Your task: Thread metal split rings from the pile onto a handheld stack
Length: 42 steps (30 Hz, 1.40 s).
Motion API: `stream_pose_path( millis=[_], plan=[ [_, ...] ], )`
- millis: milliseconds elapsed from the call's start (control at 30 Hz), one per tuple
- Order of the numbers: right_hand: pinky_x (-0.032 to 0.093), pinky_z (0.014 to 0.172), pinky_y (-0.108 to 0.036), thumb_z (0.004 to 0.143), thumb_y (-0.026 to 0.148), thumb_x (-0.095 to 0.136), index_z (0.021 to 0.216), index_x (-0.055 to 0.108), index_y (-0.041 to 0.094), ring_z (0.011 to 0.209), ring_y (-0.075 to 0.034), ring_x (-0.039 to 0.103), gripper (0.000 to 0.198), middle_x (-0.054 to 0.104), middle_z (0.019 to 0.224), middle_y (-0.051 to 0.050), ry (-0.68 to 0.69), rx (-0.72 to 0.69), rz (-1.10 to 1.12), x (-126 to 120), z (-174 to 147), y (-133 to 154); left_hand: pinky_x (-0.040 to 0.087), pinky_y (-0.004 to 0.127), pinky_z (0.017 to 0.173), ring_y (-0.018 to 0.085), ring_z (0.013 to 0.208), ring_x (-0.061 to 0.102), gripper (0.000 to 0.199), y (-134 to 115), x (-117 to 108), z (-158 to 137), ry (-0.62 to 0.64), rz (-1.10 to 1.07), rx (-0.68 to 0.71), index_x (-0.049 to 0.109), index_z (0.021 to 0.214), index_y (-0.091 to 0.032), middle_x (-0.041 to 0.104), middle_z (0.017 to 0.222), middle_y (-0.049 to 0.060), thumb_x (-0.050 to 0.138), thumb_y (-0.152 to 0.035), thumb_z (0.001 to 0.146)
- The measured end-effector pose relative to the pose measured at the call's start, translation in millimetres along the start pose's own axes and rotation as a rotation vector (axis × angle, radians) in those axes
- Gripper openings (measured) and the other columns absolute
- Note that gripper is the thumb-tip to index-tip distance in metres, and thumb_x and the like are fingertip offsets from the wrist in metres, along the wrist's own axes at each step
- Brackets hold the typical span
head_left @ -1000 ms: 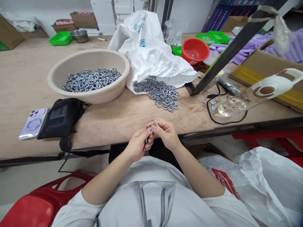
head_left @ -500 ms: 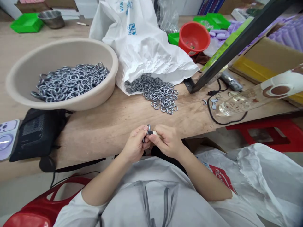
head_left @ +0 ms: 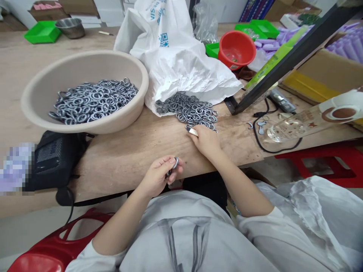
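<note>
My left hand (head_left: 160, 174), near the table's front edge, is closed with a grey metal ring (head_left: 176, 163) between thumb and fingers. Something dark, perhaps another ring, shows lower in that hand. At the near side of a pile of rings (head_left: 195, 109), my right hand (head_left: 206, 140) is closed around a small tool with a pale handle and a dark end (head_left: 193, 131). Its fingertips are hidden, so whether they grip a ring I cannot tell. The pile spills from the mouth of a white woven sack (head_left: 181, 68).
A beige basin (head_left: 36, 107) holding many rings stands on the left, behind a black pouch (head_left: 52, 160). A dark metal post (head_left: 272, 71) slants up on the right, near a clear bottle (head_left: 300, 121) and a cable (head_left: 256, 141). A red bowl (head_left: 238, 47) sits behind the sack.
My hands have come apart. The right one has moved forward to the ring pile with the pale-handled tool; the left stays near the edge with its ring. The view has shifted slightly.
</note>
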State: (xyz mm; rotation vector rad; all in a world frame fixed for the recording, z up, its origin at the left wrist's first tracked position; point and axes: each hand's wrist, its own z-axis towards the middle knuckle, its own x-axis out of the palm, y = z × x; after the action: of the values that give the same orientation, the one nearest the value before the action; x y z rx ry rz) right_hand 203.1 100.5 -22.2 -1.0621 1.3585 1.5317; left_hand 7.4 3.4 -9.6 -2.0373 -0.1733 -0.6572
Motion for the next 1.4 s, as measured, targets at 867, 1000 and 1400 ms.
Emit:
stream_pose_path(
  millis=[867,1000,1400],
  plan=[
    [0.036,0.060,-0.028,0.098,0.049,0.045,0.074,0.060,0.020,0.064,-0.014,0.053,0.041,0.061,0.068,-0.002,0.034,-0.441,0.699,-9.6,-81.8,35.9,0.020,0.015,0.040,0.004,0.044,0.026,0.047,4.6,16.3,13.9,-0.101,-0.130,0.131,0.046,0.068,-0.018,0.037,0.053,-0.007,0.076,-0.054,0.073],
    [0.031,0.057,-0.027,0.098,0.050,0.044,0.069,0.056,0.020,0.057,-0.012,0.049,0.044,0.055,0.061,0.000,0.052,-0.436,0.651,-5.7,-79.0,34.0,0.019,0.015,0.040,0.004,0.044,0.025,0.048,6.7,16.8,10.2,-0.054,-0.125,0.115,0.046,0.067,-0.018,0.037,0.053,-0.007,0.078,-0.052,0.072],
    [0.041,0.074,-0.036,0.096,0.038,0.054,0.110,0.065,0.019,0.092,-0.030,0.066,0.026,0.071,0.110,-0.015,0.056,0.009,-0.109,-1.0,10.8,18.6,0.025,0.015,0.040,0.004,0.042,0.036,0.033,-0.4,-0.7,3.0,-0.023,-0.079,0.058,0.064,0.085,-0.014,0.052,0.057,-0.002,0.075,-0.044,0.078]
  ],
)
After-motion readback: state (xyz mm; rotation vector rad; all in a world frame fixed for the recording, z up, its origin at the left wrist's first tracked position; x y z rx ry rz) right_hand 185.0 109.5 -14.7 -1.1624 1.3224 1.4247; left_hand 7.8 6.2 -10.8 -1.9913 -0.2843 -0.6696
